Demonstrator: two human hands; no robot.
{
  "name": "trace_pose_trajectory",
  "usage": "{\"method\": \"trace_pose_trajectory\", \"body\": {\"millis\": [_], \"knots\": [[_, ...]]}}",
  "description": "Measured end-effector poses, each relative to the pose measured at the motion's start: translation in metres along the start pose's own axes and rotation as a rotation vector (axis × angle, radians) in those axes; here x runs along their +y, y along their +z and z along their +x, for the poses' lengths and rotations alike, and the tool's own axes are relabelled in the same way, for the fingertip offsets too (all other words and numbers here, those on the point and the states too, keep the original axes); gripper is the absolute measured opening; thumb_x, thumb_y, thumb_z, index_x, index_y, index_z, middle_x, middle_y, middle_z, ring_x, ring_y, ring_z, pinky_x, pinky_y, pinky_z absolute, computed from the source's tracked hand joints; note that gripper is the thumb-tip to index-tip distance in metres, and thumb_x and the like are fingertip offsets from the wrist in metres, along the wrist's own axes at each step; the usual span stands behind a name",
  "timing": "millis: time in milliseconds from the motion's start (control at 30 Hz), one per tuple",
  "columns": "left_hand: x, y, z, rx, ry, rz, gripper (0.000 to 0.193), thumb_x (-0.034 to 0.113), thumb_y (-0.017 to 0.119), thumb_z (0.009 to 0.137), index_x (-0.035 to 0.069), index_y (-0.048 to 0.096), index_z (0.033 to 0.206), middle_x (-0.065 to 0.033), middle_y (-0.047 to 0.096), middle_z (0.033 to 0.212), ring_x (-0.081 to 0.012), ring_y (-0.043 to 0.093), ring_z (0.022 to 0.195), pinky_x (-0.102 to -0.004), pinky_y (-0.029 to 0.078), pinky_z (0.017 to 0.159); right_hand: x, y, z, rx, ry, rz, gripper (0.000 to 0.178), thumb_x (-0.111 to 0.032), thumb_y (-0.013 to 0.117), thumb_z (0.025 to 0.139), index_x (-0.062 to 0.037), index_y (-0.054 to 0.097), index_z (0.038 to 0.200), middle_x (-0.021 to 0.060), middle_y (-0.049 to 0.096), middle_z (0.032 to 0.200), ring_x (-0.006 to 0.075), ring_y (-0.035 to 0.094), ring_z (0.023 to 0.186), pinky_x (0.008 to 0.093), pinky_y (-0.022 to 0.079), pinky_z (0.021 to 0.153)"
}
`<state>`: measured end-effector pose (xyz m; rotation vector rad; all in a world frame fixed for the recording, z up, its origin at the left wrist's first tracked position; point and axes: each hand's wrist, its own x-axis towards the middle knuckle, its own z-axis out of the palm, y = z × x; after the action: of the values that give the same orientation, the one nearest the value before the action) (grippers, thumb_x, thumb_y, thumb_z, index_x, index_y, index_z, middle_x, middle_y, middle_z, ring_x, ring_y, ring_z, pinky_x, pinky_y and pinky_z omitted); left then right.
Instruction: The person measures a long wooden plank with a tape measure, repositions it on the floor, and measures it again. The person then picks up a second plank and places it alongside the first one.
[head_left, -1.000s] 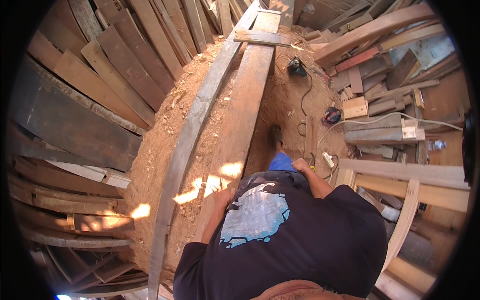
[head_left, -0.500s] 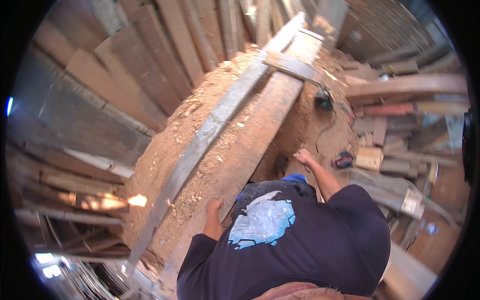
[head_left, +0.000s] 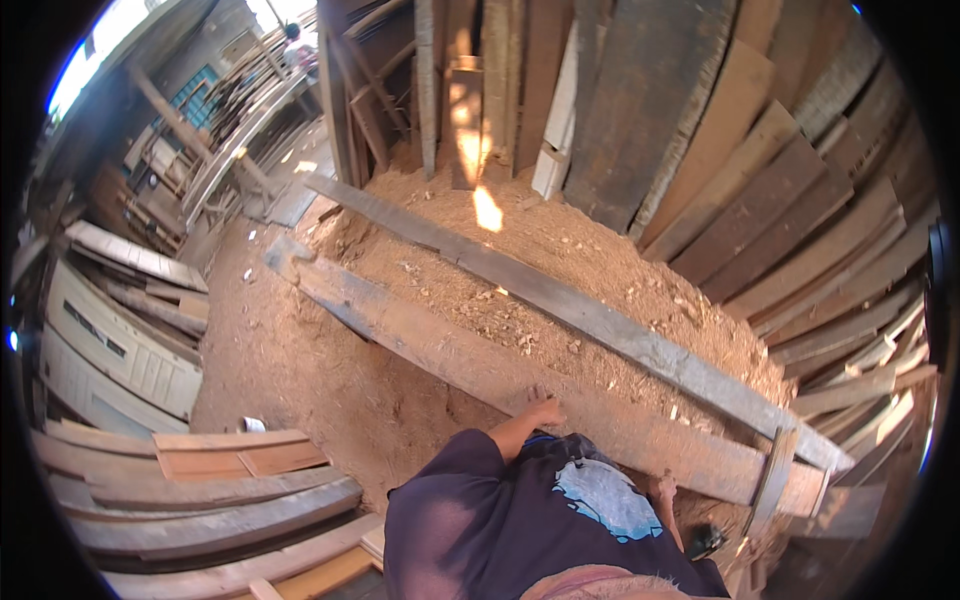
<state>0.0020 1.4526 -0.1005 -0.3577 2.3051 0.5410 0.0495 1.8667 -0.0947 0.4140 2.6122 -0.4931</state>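
Note:
A long, thick plank [head_left: 450, 355], reddish brown and dusty, lies slantwise in front of me, its near edge close to my body. My left hand [head_left: 543, 410] rests on its upper face, fingers stretched out, nothing held. Lower right, my right hand [head_left: 664, 489] is at the plank's near edge; its fingers are too small and partly hidden to read. Beyond runs a narrower grey beam [head_left: 600, 330], with wood chips between the two. A short crosspiece [head_left: 773, 478] lies across the plank's right end. Near my right forearm is a dark power tool [head_left: 706, 541], partly visible.
Sawdust [head_left: 300, 370] covers the floor. Boards [head_left: 650, 100] lean along the far side and round to the right. Stacked planks [head_left: 220, 500] and a pale panelled door [head_left: 125, 340] lie left. Far off at upper left, a person [head_left: 298, 50] is near a lumber stack.
My view has swung to the left, bringing the plank's other end and the doors into sight. Both hands have shifted, the right one from beside my body to the plank's edge.

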Motion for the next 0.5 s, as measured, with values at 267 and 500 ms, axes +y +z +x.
{"method": "trace_pose_trajectory", "body": {"millis": [267,500], "knots": [[-0.030,-0.002,0.011,-0.099,0.208,0.003,0.068,0.046,0.065,0.084,0.015,0.048,0.142,-0.0285,0.001,0.159,-0.0487,0.007,0.146,-0.0623,0.019,0.114,-0.073,0.016,0.050,-0.255,-0.501,-0.133,0.044,-0.028,0.059,0.087,-0.0001,0.058,0.121,0.0286,0.060,0.116,0.0421,0.058,0.111,0.0475,0.045,0.098],[-0.066,0.003,0.026,0.040,0.379,-0.066,0.056,0.039,0.061,0.081,0.015,0.058,0.132,-0.0295,0.033,0.148,-0.0438,0.033,0.138,-0.0510,0.033,0.111,-0.106,0.002,0.053,-0.329,-0.600,-0.145,0.041,-0.025,0.059,0.087,0.0005,0.059,0.119,0.0279,0.062,0.113,0.0415,0.060,0.107,0.0470,0.046,0.096]]}}
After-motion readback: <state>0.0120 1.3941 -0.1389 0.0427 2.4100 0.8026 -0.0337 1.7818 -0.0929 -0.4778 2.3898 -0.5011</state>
